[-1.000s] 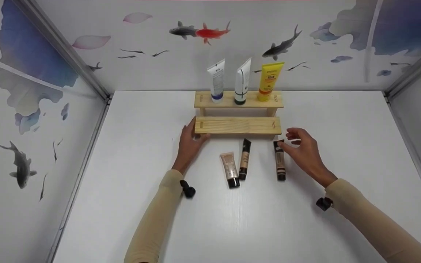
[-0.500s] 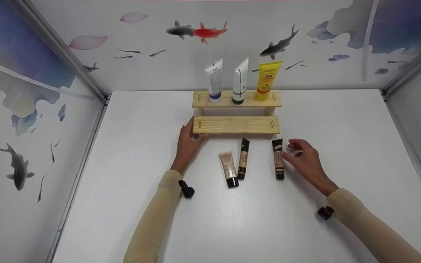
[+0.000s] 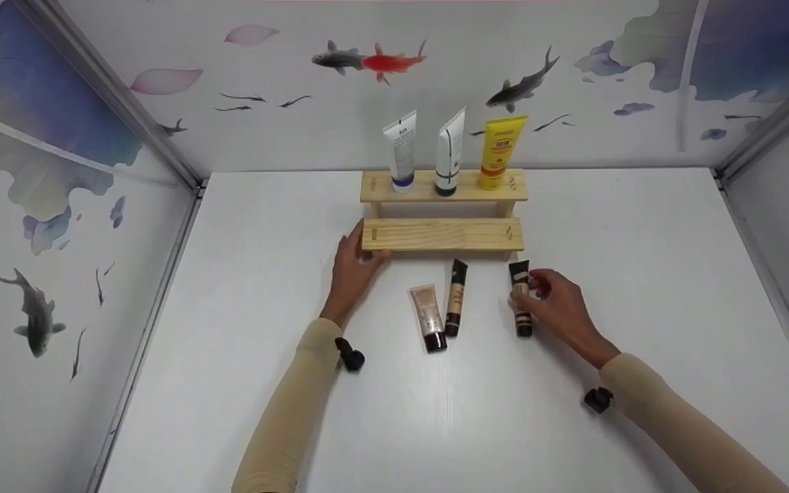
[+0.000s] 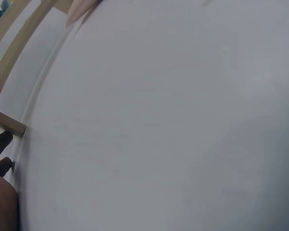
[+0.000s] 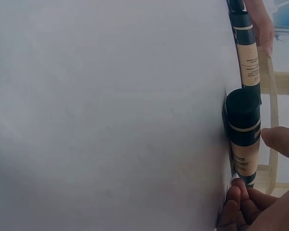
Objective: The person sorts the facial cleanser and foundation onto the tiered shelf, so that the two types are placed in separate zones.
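Right hand [image 3: 559, 301] at the dark-capped tube [image 3: 523, 318], left hand [image 3: 352, 274] on the wooden rack [image 3: 415, 235]

The right hand's thumb lies over the dark-capped tube, with bent fingers along its right side; I cannot tell whether they pinch it firmly. This tube lies flat on the white table [image 3: 463, 411], just in front of the rack's right end, cap toward the person. The left hand grips the rack's left end, thumb at the front edge of the lower shelf and fingers behind; the left wrist view shows fingers beside a wooden leg.

Between the hands lie two more tubes: a slim tube [image 3: 457, 298] with black ends and a beige middle, and to its left a wider pinkish tube [image 3: 428, 315] with a black cap. Their cap ends nearly meet; whether they touch is unclear.

On the rack's upper shelf three tubes stand on their caps: a white tube with a blue band [image 3: 402, 154] at left, a white tube with a dark green cap [image 3: 449, 154] in the middle, and a yellow tube [image 3: 502, 154] at right.

Beige sleeves [image 3: 292, 404] cover the arms, each with a small black device at the wrist. Behind the table, a pale wall [image 3: 264, 137] carries printed fish and petals.
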Motion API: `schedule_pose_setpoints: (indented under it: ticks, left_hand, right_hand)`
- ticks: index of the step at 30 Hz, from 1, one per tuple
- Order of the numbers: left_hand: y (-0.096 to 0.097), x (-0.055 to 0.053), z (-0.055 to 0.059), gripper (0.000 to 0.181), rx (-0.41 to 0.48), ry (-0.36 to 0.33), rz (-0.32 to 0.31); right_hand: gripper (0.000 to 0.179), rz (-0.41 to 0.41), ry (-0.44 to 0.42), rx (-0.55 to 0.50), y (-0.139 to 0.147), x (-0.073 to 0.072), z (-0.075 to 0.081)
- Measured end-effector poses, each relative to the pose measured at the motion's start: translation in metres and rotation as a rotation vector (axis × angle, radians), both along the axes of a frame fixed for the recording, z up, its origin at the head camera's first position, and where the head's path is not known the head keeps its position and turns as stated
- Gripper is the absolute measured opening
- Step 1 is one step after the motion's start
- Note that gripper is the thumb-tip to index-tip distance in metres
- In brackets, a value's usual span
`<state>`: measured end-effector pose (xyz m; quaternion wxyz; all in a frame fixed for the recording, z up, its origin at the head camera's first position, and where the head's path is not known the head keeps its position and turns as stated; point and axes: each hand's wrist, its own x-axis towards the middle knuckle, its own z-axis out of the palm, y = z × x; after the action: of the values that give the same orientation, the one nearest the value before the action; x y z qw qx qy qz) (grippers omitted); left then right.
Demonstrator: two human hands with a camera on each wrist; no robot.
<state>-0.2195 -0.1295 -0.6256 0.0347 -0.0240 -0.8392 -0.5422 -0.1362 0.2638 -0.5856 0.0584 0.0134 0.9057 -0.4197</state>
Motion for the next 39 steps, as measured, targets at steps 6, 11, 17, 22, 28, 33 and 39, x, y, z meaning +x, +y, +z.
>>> schedule_pose_setpoints:
  ticks: [6, 11, 17, 22, 28, 33, 39]
  left_hand:
    - [0.001, -0.001, 0.001, 0.092, -0.027, -0.004, 0.005]
    - [0.001, -0.003, 0.002, 0.091, -0.035, 0.017, 0.001]
    - [0.001, -0.003, 0.003, 0.093, -0.016, 0.012, -0.005]
    - [0.000, 0.001, 0.001, 0.095, -0.005, -0.006, -0.003]
    - [-0.001, 0.003, 0.000, 0.094, 0.000, -0.009, 0.003]
    - [-0.002, 0.001, -0.001, 0.093, -0.004, 0.005, -0.002]
    - [0.000, 0.000, -0.001, 0.092, -0.029, 0.009, 0.005]
  right_hand:
    - [0.059, -0.003, 0.039, 0.070, -0.005, -0.004, -0.003]
    - [0.050, -0.016, 0.053, 0.099, -0.008, -0.007, -0.001]
    - [0.045, -0.022, 0.012, 0.148, -0.006, -0.011, 0.003]
    - [0.046, -0.026, -0.021, 0.111, 0.001, -0.012, 0.010]
    - [0.049, -0.073, -0.011, 0.021, 0.015, -0.015, 0.026]
    - [0.043, -0.109, 0.061, -0.023, 0.025, -0.018, 0.041]
    - [0.040, -0.142, 0.168, -0.017, 0.030, -0.023, 0.053]
